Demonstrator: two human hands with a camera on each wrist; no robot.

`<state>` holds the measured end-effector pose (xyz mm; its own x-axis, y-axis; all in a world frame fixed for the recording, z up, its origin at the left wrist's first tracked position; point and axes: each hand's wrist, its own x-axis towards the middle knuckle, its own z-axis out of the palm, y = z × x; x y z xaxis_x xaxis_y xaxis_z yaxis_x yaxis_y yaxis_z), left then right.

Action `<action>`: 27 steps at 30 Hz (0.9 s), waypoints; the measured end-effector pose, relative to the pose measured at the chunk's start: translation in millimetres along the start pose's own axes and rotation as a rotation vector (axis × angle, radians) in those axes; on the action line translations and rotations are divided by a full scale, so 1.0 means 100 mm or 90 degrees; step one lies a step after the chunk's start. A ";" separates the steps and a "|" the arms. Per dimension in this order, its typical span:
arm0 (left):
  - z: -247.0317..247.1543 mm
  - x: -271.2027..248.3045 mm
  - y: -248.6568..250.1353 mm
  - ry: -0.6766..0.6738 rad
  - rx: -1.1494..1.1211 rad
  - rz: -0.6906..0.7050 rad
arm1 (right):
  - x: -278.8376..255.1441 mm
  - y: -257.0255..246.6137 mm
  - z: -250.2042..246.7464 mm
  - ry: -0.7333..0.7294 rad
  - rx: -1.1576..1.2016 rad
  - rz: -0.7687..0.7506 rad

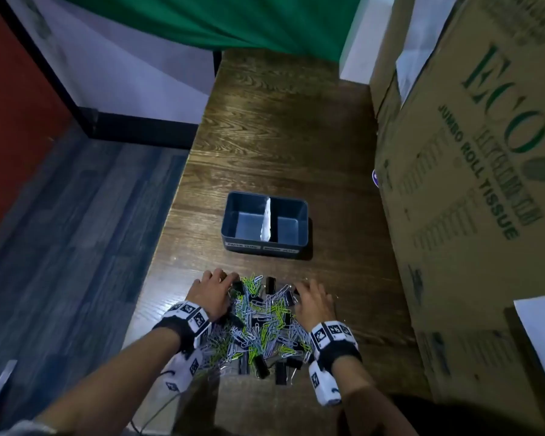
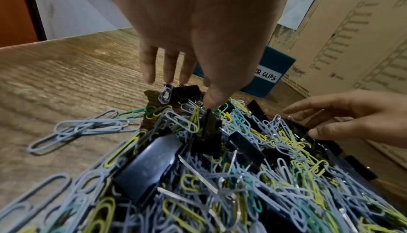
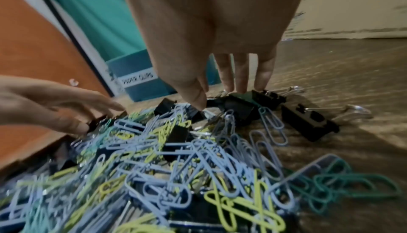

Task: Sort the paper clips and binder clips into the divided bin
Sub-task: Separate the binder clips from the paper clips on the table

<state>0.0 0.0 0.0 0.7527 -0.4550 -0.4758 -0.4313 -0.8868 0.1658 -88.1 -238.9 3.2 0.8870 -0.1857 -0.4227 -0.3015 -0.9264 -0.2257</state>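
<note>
A heap of blue, yellow and green paper clips mixed with black binder clips (image 1: pixel 258 325) lies on the wooden table near me. Beyond it stands the dark blue divided bin (image 1: pixel 265 194), both halves empty, with a white divider and labels on its front. My left hand (image 1: pixel 230 291) rests on the pile's far left corner. Its straight fingers (image 2: pixel 167 69) and thumb touch black binder clips (image 2: pixel 187 91). My right hand (image 1: pixel 298 297) rests on the far right corner, with fingertips (image 3: pixel 241 80) on black binder clips (image 3: pixel 242 102). Neither hand holds anything.
A big cardboard box (image 1: pixel 469 184) walls off the table's right side. The table's left edge (image 1: pixel 170 215) drops to the floor. A few binder clips (image 3: pixel 308 123) lie loose to the right of the pile. A green cloth (image 1: pixel 233 20) hangs at the back.
</note>
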 end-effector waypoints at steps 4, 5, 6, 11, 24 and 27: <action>0.02 0.10 0.05 -0.017 0.029 0.037 | 0.10 -0.08 0.08 0.010 -0.021 -0.056; 0.04 0.13 0.08 -0.014 0.024 0.037 | 0.12 -0.10 0.09 0.010 -0.018 -0.057; 0.07 0.13 0.11 -0.002 0.014 0.037 | 0.14 -0.12 0.10 0.018 -0.013 -0.054; 0.11 0.13 0.13 0.044 -0.108 0.038 | 0.16 -0.15 0.10 0.010 0.042 0.006; 0.05 -0.12 -0.09 0.180 -0.326 -0.019 | 0.05 0.02 0.15 0.093 0.205 0.018; -0.04 -0.13 -0.28 0.212 -0.407 -0.046 | 0.05 0.08 0.02 0.112 0.286 0.035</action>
<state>4.5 29.9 5.1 0.9238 -0.3039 -0.2330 -0.0765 -0.7427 0.6652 -87.1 -246.4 -2.6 0.8993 -0.3193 -0.2989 -0.4369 -0.6873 -0.5803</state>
